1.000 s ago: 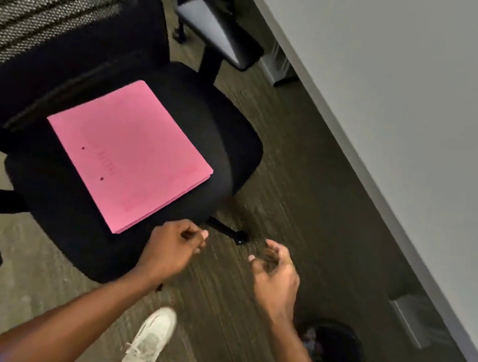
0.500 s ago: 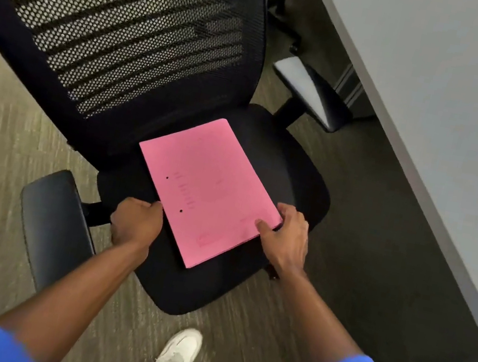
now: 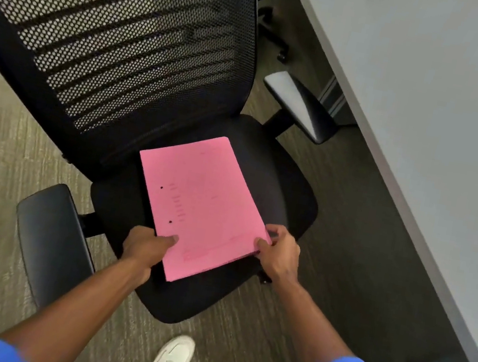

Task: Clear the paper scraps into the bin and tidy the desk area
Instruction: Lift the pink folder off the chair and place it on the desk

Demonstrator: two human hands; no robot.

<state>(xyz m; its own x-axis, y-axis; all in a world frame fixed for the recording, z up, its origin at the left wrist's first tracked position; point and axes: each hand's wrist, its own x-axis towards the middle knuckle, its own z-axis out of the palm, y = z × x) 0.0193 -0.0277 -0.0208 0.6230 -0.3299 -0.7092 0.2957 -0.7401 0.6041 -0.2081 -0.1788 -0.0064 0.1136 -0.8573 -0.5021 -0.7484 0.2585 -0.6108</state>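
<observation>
1. The pink folder [image 3: 199,206] lies flat on the seat of the chair [image 3: 289,196], one corner toward the mesh back and the near corner toward me. The desk [image 3: 433,119] is just to my right, and its top looks bare in this view.

2. My left hand [image 3: 146,248] is closed on the folder's near left edge, thumb on top and fingers tucked under. My right hand [image 3: 278,256] pinches the near right corner the same way. Both hold it; neither is spread wide.

3. I judge the folder light and thin, stiffer than loose sheets but still bendy. It will sag if I lift it by one corner, and any pages inside could slide out of an open side. Its cover looks smooth, so a light pinch might slip.

4. Best hold: both hands on opposite edges near the middle, keeping it level, or one hand flat underneath.

5. Half a second ago my left hand was a fist beside the folder's edge; now its thumb is on the cover. My right hand has closed tighter on the corner. A second ago both hands were empty and short of the seat, with the bin in view by my foot; it is out of frame now.
</observation>
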